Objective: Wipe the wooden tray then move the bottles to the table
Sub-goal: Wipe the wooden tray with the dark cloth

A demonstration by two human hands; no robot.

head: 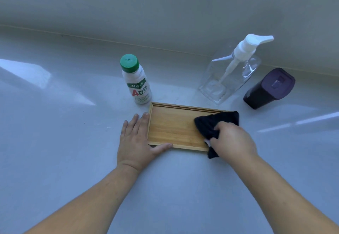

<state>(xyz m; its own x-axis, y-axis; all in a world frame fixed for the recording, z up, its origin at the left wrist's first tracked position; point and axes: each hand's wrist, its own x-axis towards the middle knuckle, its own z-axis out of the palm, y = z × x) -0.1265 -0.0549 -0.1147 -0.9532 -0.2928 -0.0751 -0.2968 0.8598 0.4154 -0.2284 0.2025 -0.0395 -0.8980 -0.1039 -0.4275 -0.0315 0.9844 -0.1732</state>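
Observation:
A shallow wooden tray [172, 127] lies flat on the pale table [73, 142], with nothing on it but a black cloth [211, 123]. My right hand [233, 138] is shut on that cloth and presses it onto the tray's right end. My left hand [135, 142] lies flat against the tray's left edge, thumb along the near rim. A white drink bottle with a green cap [136, 81] stands on the table just behind the tray's left corner. A clear pump bottle [233, 70] stands behind the right end.
A dark purple lidded container [267, 89] stands at the right, beside the pump bottle. A grey wall [165, 13] rises directly behind the bottles. Bright streaks of light cross the table surface at the left and right.

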